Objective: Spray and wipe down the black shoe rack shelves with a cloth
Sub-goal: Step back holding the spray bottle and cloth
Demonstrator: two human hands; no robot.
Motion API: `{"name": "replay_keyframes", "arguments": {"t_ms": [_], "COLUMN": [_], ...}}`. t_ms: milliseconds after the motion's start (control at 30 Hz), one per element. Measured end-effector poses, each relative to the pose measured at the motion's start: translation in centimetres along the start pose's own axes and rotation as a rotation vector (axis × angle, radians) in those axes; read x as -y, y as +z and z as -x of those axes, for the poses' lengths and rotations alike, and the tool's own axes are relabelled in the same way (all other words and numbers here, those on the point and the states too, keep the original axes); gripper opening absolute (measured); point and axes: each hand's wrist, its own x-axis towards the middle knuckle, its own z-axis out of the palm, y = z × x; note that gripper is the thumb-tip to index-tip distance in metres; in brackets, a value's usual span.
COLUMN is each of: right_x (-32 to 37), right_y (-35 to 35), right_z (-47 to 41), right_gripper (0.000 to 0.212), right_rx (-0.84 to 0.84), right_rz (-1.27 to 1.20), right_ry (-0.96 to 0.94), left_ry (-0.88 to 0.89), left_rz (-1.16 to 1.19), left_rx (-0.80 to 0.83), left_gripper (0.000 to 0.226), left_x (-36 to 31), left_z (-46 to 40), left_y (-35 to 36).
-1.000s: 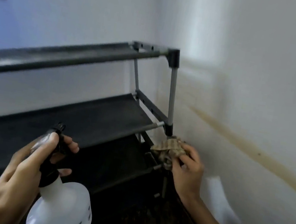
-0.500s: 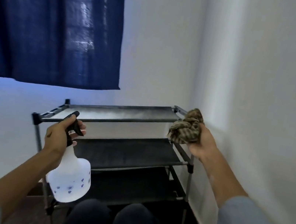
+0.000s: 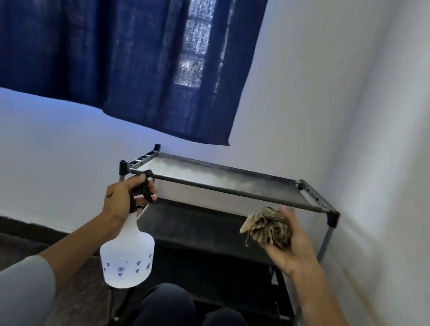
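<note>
Shoe rack stood in the far right corner against the walls. My left hand gripped the spray bottle by its trigger head near the rack's left post, while my right hand cupped the bunched cloth before the middle shelf.

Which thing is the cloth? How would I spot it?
Find the black shoe rack in the corner under the blue curtain. In front of its right end, the right hand grips a scrunched ball of brown striped cloth. The left hand holds a smooth white spray bottle instead.
</note>
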Motion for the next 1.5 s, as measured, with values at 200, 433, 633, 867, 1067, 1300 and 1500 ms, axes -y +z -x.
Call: {"name": "replay_keyframes", "arguments": {"t_ms": [200,433,633,867,1067,1300,1500], "right_x": [-1.9,-6.1,-15.0,-30.2,-41.6,-53.9,-62.3], "right_y": [-1.3,-1.0,5.2,12.4,16.4,13.6,8.1], "right_z": [-4.9,-10.4,-12.7,-13.0,-10.3,-4.9,-1.7], "right_gripper": [0.062,0.035,0.072,0.037,0.027,0.03,0.067], "right_rx": [0.079,0.092,0.309,0.519,0.562,0.428,0.352], "right_rz": [0.01,-0.248,0.331,0.782,0.974,0.981,0.989], "right_ry": [0.247,0.76,0.769,1.103,1.153,1.364,1.434], "left_ry": [-0.029,0.026,0.106,0.113,0.084,-0.009,-0.01], "left_rz": [-0.014,0.025,-0.096,-0.225,-0.252,-0.252,-0.181], "left_rx": [-0.033,-0.173,-0.378,-0.668,-0.87,-1.152,-1.498], "left_gripper": [0.026,0.022,0.019,0.04,0.013,0.029,0.037], "left_x": [0.6,1.9,2.2,2.7,4.2,8.5,14.6], "left_z": [-2.0,-2.9,-0.2,5.6,10.5,17.2,21.1], "left_y": [-0.8,-3.7,-9.7,-19.4,-27.8,-35.9,-39.9]}}
